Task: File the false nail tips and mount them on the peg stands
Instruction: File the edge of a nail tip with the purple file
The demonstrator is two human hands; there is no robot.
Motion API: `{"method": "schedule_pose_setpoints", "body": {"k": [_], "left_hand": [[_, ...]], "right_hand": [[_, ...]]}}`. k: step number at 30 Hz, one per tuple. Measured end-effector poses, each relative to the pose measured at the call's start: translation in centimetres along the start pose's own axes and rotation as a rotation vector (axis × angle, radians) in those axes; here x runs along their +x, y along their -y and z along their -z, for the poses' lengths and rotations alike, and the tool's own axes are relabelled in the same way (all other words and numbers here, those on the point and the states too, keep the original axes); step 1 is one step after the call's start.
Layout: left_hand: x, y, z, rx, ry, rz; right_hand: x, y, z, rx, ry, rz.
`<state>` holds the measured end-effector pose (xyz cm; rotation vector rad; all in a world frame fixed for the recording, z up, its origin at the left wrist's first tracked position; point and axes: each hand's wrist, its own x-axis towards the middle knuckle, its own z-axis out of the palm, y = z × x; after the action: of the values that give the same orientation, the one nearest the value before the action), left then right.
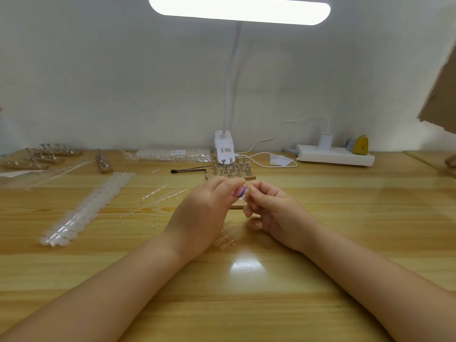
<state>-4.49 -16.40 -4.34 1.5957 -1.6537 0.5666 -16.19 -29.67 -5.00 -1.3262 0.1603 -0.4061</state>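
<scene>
My left hand (207,208) grips a small pink and purple nail file (238,192) at the table's middle. Its tip meets my right hand (269,206), whose curled fingers pinch something tiny and clear, probably a false nail tip, mostly hidden. Just behind the hands stands a wooden base with several metal peg stands (230,169). A few loose clear nail tips (227,240) lie on the table below the hands. Long strips of clear nail tips (86,208) stretch across the left.
More wooden peg stand bases (42,156) sit at the far left, with bare plastic sprues (160,196) scattered centre-left. A lamp base (224,146), black tweezers (188,171), a bag of tips (172,154) and a white power strip (335,155) line the back wall.
</scene>
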Motion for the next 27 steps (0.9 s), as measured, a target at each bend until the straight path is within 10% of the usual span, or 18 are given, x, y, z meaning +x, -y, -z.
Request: {"method": "schedule_pose_setpoints", "body": {"k": [27], "left_hand": [[0.1, -0.4, 0.4, 0.109, 0.059, -0.043]], "right_hand": [[0.1, 0.1, 0.4, -0.043, 0.136, -0.063]]}}
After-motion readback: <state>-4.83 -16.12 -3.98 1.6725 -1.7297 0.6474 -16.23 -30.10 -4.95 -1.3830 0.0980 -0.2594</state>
